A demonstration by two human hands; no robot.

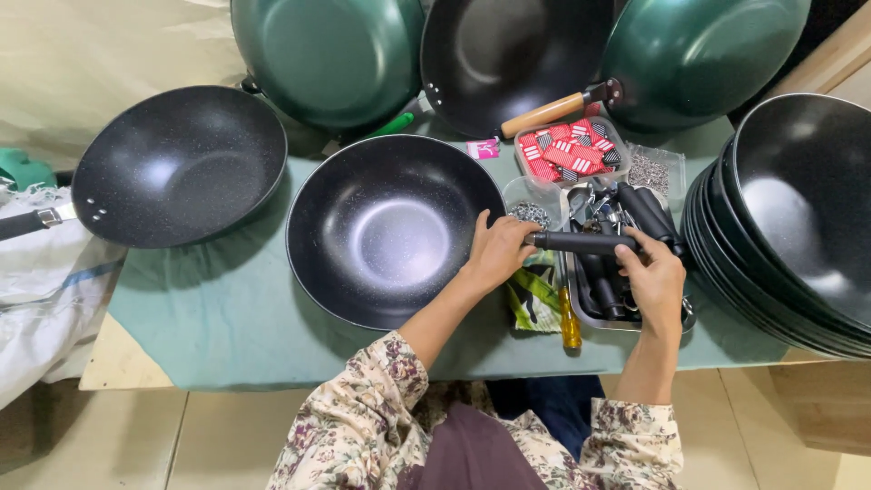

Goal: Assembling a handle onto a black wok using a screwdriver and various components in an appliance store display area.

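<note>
**Handle being held at the rim of a wok**

Handle (581,242), black and rod-shaped, is being held level between both hands, just right of the centre wok (386,231). The left hand (497,251) is being closed around the handle's left end, with its fingers curled and resting against the wok's right rim. The right hand (655,277) is being wrapped over the handle's right end, thumb toward the wok, fingers bent down.

The handle is being kept above a metal tray (626,319), which is lying right of the wok and is being filled by more black handles (646,210) and small metal parts. A yellow-handled screwdriver (569,322) is lying at the tray's left edge, between tray and wok, beside a green packet (533,295). Behind the tray, farther from the person, a clear tub of red and black pieces (572,150) is standing, with a small dish of screws (529,213) just right of the wok's far rim.

A second black wok (177,163) with a handle already fitted is lying left of the centre wok. A stack of black woks (789,227) is standing right of the tray. Green woks (327,54) are being propped behind the centre wok, all on a green cloth (227,308).
</note>
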